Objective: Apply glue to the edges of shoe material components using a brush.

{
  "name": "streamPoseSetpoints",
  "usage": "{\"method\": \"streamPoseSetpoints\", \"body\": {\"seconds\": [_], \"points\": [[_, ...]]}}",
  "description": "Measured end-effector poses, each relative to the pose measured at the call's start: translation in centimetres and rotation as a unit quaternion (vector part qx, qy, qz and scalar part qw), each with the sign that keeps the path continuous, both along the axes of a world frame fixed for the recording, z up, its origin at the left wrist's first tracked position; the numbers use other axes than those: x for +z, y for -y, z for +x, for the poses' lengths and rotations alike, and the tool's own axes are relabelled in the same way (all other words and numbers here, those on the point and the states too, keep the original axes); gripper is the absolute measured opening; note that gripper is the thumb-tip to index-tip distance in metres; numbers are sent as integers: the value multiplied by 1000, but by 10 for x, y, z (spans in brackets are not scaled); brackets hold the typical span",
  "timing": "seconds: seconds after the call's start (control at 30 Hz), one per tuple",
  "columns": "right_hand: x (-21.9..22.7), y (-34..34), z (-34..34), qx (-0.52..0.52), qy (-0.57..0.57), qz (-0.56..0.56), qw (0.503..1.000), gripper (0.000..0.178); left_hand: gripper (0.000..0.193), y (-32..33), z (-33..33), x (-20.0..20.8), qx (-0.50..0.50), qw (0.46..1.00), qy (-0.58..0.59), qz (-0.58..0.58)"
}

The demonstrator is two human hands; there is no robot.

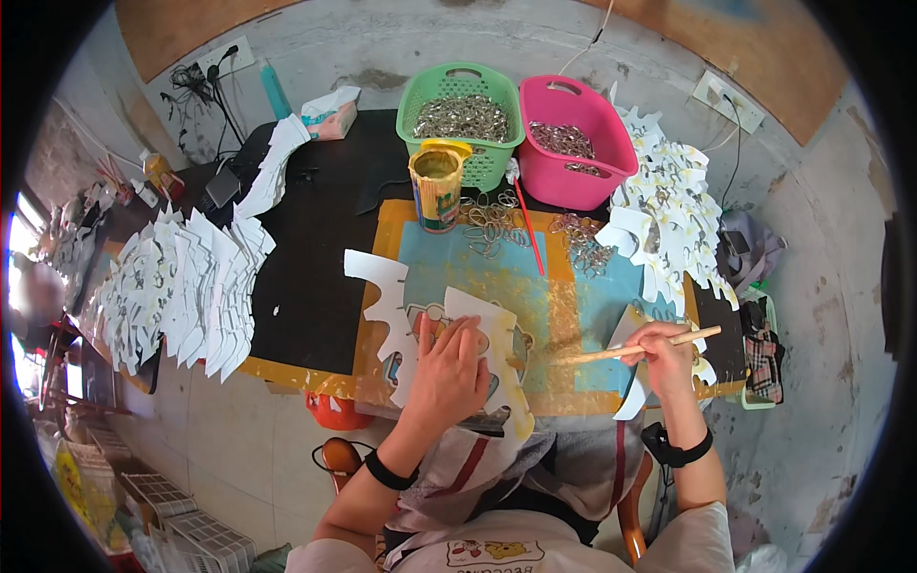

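Observation:
My left hand lies flat with its fingers stretched over white scalloped cut-out pieces, pressing on them at the near edge of the blue mat. Yellowish smears run along the right edge of the top piece. Closed around a pale wooden brush is my right hand, over the mat's right part. The brush points left, its tip just above the mat or touching it; I cannot tell which. Another white piece lies beneath my right hand.
Behind the blue mat stand a yellow-smeared can, a green basket and a pink basket, both holding metal rings. A red stick lies near loose rings. White cut-outs pile up left and right.

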State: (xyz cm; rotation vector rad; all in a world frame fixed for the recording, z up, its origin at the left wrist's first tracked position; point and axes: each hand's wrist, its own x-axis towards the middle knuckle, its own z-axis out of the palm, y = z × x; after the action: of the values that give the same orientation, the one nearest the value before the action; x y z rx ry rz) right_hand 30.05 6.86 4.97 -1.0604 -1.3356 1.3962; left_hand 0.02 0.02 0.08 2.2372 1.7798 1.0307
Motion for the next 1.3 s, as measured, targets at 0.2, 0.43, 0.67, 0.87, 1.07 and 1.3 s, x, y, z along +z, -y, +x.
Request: {"method": "streamPoseSetpoints", "body": {"seconds": [0.2,0.43,0.67,0.87,1.07,1.3], "points": [[-3,2,-1,-48,5,1,999,20,47,0,1,0,0,1000,5,1],[-5,0,13,-16,-30,-13,999,20,49,0,1,0,1,1000,4,-1],[-4,2,13,-3,-14,-7,1000,21,49,0,0,2,-1,1000,1,-5],[-8,7,10,-23,-27,-30,999,20,48,0,2,2,2,1000,1,-8],[-6,11,6,-26,-27,-12,999,20,49,0,1,-1,2,1000,2,-6],[-10,18,24,9,-79,20,997,20,48,0,2,3,0,1000,1,-13]]}}
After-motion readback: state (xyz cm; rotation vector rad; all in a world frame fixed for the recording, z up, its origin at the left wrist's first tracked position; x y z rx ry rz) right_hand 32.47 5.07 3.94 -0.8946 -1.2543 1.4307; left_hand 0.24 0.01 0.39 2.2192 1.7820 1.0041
